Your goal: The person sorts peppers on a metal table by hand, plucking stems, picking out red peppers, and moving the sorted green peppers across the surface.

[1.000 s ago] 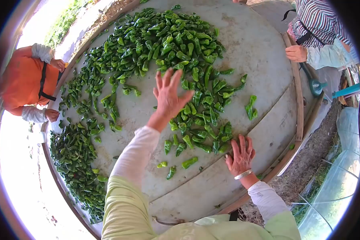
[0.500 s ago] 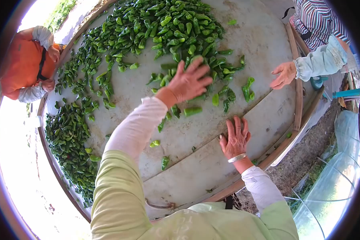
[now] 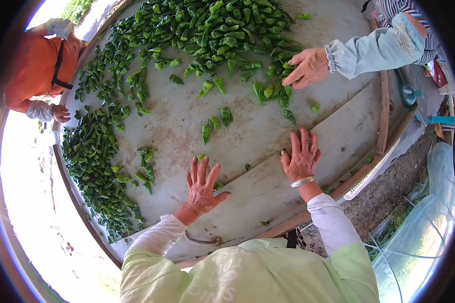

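Observation:
My left hand [image 3: 202, 189] is at the near side of the table, its fingers spread and holding nothing. A small green pepper [image 3: 201, 157] lies at its fingertips. To the right, my right hand [image 3: 302, 159], with a silver bracelet [image 3: 302, 182] on the wrist, rests on the tabletop with fingers stretched out and nothing in them. Beyond my hands lie a few loose peppers [image 3: 226, 116]. A broad heap of green peppers [image 3: 207, 30] covers the far side, and another pile [image 3: 88, 164] runs along the left edge. A small cluster of peppers [image 3: 146, 156] lies beside that pile.
A co-worker's hand [image 3: 308, 68] reaches in from the right over the peppers. Another person in orange [image 3: 40, 65] stands at the left edge. The pale tabletop [image 3: 258, 202] has a wooden rim [image 3: 359, 184]; clear plastic sheeting [image 3: 435, 212] stands at lower right.
My left hand has come back from the heap toward me. Some peppers now lie farther left, near the left pile. The co-worker's hand has moved left onto the peppers; my right hand has barely moved.

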Available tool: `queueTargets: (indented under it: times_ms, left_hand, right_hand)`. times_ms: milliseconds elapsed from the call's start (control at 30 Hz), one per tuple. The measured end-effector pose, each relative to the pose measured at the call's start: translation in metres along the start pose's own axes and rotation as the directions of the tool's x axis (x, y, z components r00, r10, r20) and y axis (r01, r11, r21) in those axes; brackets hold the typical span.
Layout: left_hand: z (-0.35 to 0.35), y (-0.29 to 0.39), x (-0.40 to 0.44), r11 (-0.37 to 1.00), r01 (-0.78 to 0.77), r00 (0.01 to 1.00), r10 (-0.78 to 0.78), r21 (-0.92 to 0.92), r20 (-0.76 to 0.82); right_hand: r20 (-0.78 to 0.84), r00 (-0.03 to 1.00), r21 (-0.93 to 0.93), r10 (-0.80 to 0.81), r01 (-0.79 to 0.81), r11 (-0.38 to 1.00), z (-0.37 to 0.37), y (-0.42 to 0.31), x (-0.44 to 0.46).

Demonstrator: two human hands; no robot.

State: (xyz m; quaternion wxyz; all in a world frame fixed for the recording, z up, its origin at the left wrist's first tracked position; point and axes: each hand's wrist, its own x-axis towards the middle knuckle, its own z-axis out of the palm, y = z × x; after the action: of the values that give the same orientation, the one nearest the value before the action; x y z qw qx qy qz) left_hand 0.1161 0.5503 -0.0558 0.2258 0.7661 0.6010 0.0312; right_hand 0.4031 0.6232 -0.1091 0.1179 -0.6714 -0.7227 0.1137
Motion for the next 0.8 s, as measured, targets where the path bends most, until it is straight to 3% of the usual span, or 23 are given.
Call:
queueTargets:
  times_ms: [67, 133, 300, 467, 533, 600, 700, 800]
  left_hand:
    - [0.017, -0.006, -0.021, 0.99, 0.136, 0.988, -0.134, 0.021, -0.072]
    - [0.019, -0.005, -0.001, 0.989, 0.142, 0.982, -0.136, 0.038, -0.129]
    - [0.001, -0.002, 0.118, 0.98, 0.194, 0.935, -0.173, 0.037, -0.311]
    - [-0.023, -0.008, 0.248, 0.967, 0.179, 0.856, -0.243, -0.18, -0.456]
    - [-0.044, -0.004, 0.256, 0.927, 0.239, 0.811, -0.355, -0.291, -0.465]
    - [-0.058, 0.015, 0.25, 0.867, 0.17, 0.774, -0.412, -0.469, -0.481]
    - [-0.054, -0.003, 0.187, 0.968, 0.219, 0.724, -0.243, -0.118, -0.646]
    - [-0.053, -0.062, 0.096, 0.841, 0.541, 0.621, -0.405, -0.007, -0.671]
  right_hand:
    - [0.02, 1.0, -0.024, 0.005, -0.005, 1.0, -0.001, -0.001, 0.001]
    - [0.002, 1.0, -0.029, -0.011, 0.011, 1.0, -0.001, -0.001, 0.002]
    - [0.046, 0.999, -0.058, 0.022, -0.019, 0.998, 0.001, -0.003, 0.0]
    - [0.011, 0.997, -0.094, -0.08, 0.081, 0.992, 0.009, -0.005, -0.003]
    - [-0.005, 0.999, -0.126, -0.042, 0.041, 0.991, 0.01, -0.002, -0.001]
    - [-0.043, 0.999, -0.119, -0.025, 0.019, 0.993, 0.008, -0.004, -0.002]
    - [0.02, 1.0, -0.057, 0.008, -0.007, 0.998, 0.003, -0.002, -0.001]
    - [0.006, 1.0, -0.005, 0.008, -0.008, 1.0, -0.001, -0.001, 0.0]
